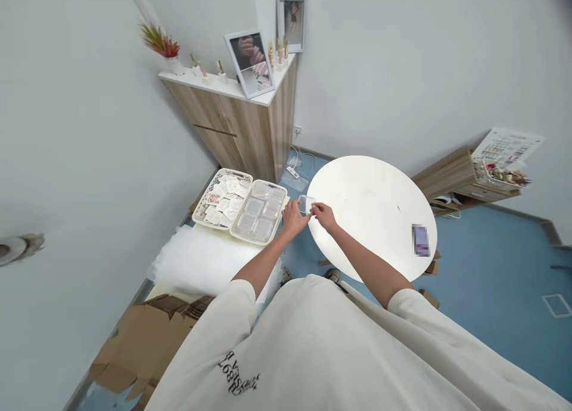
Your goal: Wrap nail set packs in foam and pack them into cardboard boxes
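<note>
1. A round white counter (pixel 370 202) carries a small, blurred purple object (pixel 420 240).
2. A white plastic basket (pixel 222 196) holds printed paper sachets.
3. A white divided tray (pixel 258 211) holds clear square cases.
4. Soft white padding (pixel 201 261) lies beside them.
5. Flattened brown cardboard (pixel 143 339) lies on the blue floor (pixel 491 262).
6. A wood-veneer cabinet (pixel 227 125) with a white top displays a framed nail photograph (pixel 249 62) and gold-capped bottles (pixel 277 53).

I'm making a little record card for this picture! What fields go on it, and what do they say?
Left hand: on a small clear plastic box
Right hand: on the same box
Beside the hands: a white tray of clear boxes, a white basket of paper packets
Surface: a round white table
On it: a blurred purple object
</note>
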Tool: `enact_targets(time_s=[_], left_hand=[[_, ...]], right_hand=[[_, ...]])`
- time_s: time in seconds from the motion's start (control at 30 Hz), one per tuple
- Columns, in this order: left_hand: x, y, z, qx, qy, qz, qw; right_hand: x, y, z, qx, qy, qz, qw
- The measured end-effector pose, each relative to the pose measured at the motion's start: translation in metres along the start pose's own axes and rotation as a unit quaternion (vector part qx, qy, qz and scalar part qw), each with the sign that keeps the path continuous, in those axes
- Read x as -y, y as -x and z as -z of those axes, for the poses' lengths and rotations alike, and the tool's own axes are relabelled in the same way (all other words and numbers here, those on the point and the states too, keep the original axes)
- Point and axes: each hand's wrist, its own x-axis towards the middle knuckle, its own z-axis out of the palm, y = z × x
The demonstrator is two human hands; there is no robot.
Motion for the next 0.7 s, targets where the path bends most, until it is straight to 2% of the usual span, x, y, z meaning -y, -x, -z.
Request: enact_targets(time_s=[0.2,0.4,0.53,0.7], left_hand=[[-0.049,0.019,-0.094,0.079,0.048,-0.042,0.995],[-0.096,0.045,-0.197,0.145,0.099,-0.016,0.984],[-0.111,0.063,-0.251,0.186,0.114,0.022,0.976],[-0.113,0.082,-0.296,0.229,0.09,0.05,0.968]], right_hand=[[-0.057,0.016,0.107,-0.057,0.02,-0.038,0.997],[-0.122,0.036,0.201,-0.115,0.093,-0.087,0.985],[-0.164,0.05,0.241,-0.116,0.136,-0.128,0.975],[-0.211,0.063,0.261,-0.096,0.15,-0.168,0.97]])
